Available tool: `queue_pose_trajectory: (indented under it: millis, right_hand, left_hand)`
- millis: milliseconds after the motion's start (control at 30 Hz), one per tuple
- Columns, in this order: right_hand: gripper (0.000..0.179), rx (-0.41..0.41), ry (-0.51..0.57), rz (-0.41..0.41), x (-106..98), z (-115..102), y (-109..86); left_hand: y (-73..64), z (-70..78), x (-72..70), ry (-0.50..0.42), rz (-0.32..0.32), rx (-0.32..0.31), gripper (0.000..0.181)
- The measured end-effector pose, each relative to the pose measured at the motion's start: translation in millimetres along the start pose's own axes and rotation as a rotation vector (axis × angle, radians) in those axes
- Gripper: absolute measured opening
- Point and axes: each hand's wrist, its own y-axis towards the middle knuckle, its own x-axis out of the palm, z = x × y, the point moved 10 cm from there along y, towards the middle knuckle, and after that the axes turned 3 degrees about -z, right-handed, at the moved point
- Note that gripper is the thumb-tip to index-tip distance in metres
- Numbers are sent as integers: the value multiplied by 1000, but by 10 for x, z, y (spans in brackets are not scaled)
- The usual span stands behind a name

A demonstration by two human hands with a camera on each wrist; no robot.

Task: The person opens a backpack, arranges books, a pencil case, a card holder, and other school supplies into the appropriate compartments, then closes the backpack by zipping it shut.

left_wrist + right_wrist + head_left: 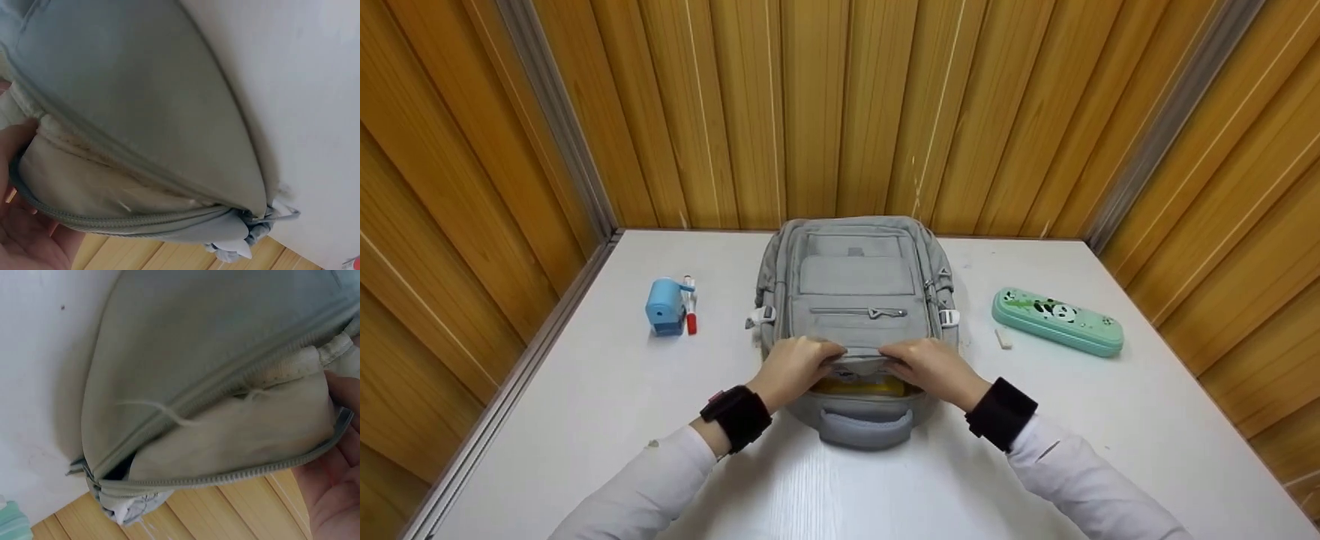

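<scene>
A grey backpack (pixel 859 274) lies on its back on the white table, its top end with the padded carry handle (pixel 866 429) towards me. Its main zip is undone at that end. My left hand (pixel 802 364) and right hand (pixel 936 367) grip the front panel's edge side by side and hold it up. Inside the gap something yellow (pixel 862 386) shows, its kind unclear. Both wrist views look along the parted zipper, with the left thumb (pixel 19 138) and right thumb (pixel 343 389) on the inner side of the raised panel.
On the left stand a blue pencil sharpener (pixel 665 306) and a white marker with a red cap (pixel 691 322). A green panda pencil case (pixel 1057 321) lies on the right, with a small whitish eraser-like piece (pixel 1003 339) beside it. Wood-look walls (pixel 840 112) enclose the table.
</scene>
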Motion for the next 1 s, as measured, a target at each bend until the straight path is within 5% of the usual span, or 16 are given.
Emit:
queue_pose_trajectory:
  millis: [167,300,500,767,1000]
  right_hand:
    - [15,7,12,-38,117,-7,-31]
    - [14,18,16,-23,122,10,-45]
    - [13,25,32,-21,129,21,-44]
    - [14,24,-1,3,117,10,-73]
    - [14,35,28,-4,171,24,-56]
  left_hand:
    - [-108,43,79,-21,-24,75,23]
    - [-166,-100,37,-140,-13,51,24]
    - [-284,-627,-82,-288,70,-172,21]
    - [-453,-1448,-172,-321,262,-503,21]
    - [-482,-1774,-119,-259,249,-635,23]
